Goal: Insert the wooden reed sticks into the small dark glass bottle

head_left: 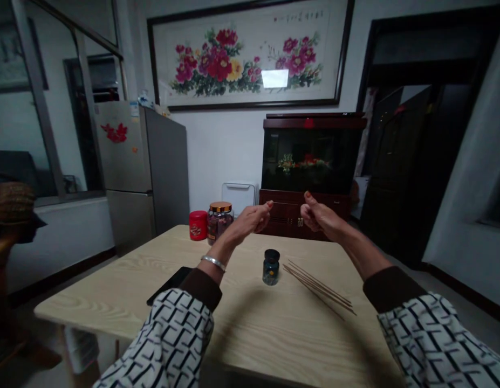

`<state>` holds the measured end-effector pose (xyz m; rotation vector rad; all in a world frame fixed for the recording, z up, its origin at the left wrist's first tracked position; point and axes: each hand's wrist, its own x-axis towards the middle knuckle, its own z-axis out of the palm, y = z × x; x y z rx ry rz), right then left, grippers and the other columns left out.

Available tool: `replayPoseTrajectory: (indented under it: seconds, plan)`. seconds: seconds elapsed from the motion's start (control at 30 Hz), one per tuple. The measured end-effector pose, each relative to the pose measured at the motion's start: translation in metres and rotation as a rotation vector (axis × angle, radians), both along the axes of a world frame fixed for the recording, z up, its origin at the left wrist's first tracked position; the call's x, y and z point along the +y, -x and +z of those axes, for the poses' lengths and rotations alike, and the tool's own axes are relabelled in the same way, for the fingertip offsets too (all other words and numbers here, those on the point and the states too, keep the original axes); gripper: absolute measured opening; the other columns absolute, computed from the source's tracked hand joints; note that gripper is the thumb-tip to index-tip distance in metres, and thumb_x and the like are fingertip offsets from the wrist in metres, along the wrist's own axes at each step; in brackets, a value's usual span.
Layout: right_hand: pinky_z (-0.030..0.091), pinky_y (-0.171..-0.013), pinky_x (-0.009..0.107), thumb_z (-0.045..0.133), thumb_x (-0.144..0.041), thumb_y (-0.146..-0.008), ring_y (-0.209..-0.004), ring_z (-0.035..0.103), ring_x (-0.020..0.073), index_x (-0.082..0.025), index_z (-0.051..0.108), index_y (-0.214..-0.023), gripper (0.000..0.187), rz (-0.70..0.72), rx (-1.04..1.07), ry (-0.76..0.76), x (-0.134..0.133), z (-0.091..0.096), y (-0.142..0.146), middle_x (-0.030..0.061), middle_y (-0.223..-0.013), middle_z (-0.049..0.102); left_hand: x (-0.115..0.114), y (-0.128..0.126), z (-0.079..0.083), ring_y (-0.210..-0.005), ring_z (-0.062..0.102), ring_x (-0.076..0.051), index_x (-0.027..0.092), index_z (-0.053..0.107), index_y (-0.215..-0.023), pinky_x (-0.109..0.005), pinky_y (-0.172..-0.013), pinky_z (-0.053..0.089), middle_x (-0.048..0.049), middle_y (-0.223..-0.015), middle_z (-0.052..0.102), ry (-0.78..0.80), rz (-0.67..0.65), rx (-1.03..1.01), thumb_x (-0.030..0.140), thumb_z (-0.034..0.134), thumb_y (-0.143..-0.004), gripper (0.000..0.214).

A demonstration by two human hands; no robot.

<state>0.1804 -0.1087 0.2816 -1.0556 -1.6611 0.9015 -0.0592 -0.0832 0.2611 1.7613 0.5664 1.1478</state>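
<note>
Both my hands are raised over the far part of the wooden table (pixel 250 334), apart from each other. My left hand (pixel 253 222) has its fingers curled into a fist with the thumb pointing out, and I see nothing in it. My right hand (pixel 320 216) is curled the same way, thumb up, also without anything visible in it. Below and between them a small dark glass jar (pixel 271 268) with a black lid stands upright on the table. To its right several thin brown sticks (pixel 320 286) lie loosely side by side.
At the table's far left stand a red tin (pixel 198 225) and a larger clear jar (pixel 219 215) with a copper-coloured lid. A dark flat object (pixel 169 285) lies partly behind my left sleeve. Beyond are a refrigerator (pixel 166 172) and a fish tank (pixel 308 161) on a cabinet.
</note>
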Motion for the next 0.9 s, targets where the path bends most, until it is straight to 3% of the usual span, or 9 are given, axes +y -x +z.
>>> replayPoseTrajectory:
  seconds: [0.1,0.17,0.27,0.4,0.5,0.6,0.8,0.9]
  plan:
    - [0.009,-0.041,0.022,0.03,-0.085,-0.085,-0.043,0.015,0.0067,-0.021,0.038,-0.057,0.07,0.242,0.1,0.015,-0.006,0.038,-0.004,-0.0076,-0.05,0.024,-0.004,0.003,0.04,-0.049,0.032,-0.006,0.017,0.049,-0.065,-0.022,-0.053,0.021,0.0044,-0.053,0.036,-0.039,-0.17,-0.044,0.068,0.042,-0.094,0.06]
    - [0.012,-0.041,0.022,0.022,-0.087,-0.084,-0.042,0.015,0.007,-0.021,0.036,-0.056,0.072,0.38,0.182,0.062,-0.009,0.041,-0.004,-0.0075,-0.05,0.023,-0.006,0.005,0.044,-0.048,0.03,-0.006,0.017,0.048,-0.064,-0.022,-0.053,0.021,0.0043,-0.052,0.032,0.016,-0.305,-0.088,0.072,0.032,-0.095,0.066]
    - [0.015,-0.041,0.022,0.014,-0.091,-0.079,-0.041,0.016,0.0071,-0.022,0.032,-0.054,0.075,0.545,0.295,0.156,-0.01,0.012,-0.001,-0.007,-0.047,0.025,-0.005,0.004,0.019,-0.045,0.026,-0.008,0.019,0.04,-0.054,-0.025,-0.051,0.024,0.0044,-0.048,0.023,0.168,-0.462,-0.152,0.085,0.022,-0.087,0.076]
    - [0.017,-0.041,0.023,0.012,-0.094,-0.075,-0.038,0.018,0.0064,-0.023,0.028,-0.052,0.076,0.668,0.424,0.256,-0.007,-0.048,0.005,-0.0072,-0.044,0.025,0.001,-0.002,-0.04,-0.04,0.023,-0.009,0.021,0.028,-0.046,-0.028,-0.048,0.026,0.0035,-0.039,0.02,0.365,-0.473,-0.181,0.096,0.015,-0.073,0.081]
    - [0.015,-0.04,0.023,0.011,-0.095,-0.074,-0.037,0.017,0.0057,-0.023,0.028,-0.052,0.077,0.701,0.474,0.295,-0.001,-0.074,0.006,-0.0071,-0.043,0.026,0.009,-0.006,-0.07,-0.038,0.023,-0.01,0.021,0.027,-0.045,-0.029,-0.047,0.025,0.0033,-0.036,0.019,0.423,-0.535,-0.202,0.097,0.017,-0.072,0.081]
    - [0.015,-0.041,0.023,0.011,-0.095,-0.074,-0.037,0.017,0.0056,-0.022,0.029,-0.051,0.078,0.704,0.484,0.301,0.006,-0.08,0.004,-0.0067,-0.043,0.028,0.017,-0.007,-0.079,-0.038,0.023,-0.01,0.021,0.027,-0.045,-0.029,-0.047,0.026,0.0034,-0.036,0.019,0.44,-0.53,-0.211,0.098,0.018,-0.071,0.081]
    - [0.016,-0.041,0.024,0.009,-0.096,-0.072,-0.037,0.018,0.0059,-0.023,0.03,-0.051,0.078,0.7,0.453,0.292,0.012,-0.08,0.0,-0.0068,-0.042,0.028,0.027,-0.002,-0.08,-0.039,0.024,-0.01,0.022,0.029,-0.046,-0.029,-0.048,0.027,0.0032,-0.036,0.02,0.449,-0.517,-0.174,0.097,0.017,-0.072,0.081]
    - [0.017,-0.041,0.023,0.014,-0.094,-0.075,-0.039,0.017,0.0063,-0.022,0.034,-0.054,0.078,0.628,0.405,0.287,0.017,-0.09,0.0,-0.0077,-0.044,0.028,0.034,0.005,-0.093,-0.04,0.026,-0.01,0.021,0.032,-0.047,-0.029,-0.048,0.028,0.0025,-0.038,0.023,0.434,-0.514,-0.179,0.095,0.019,-0.075,0.08]
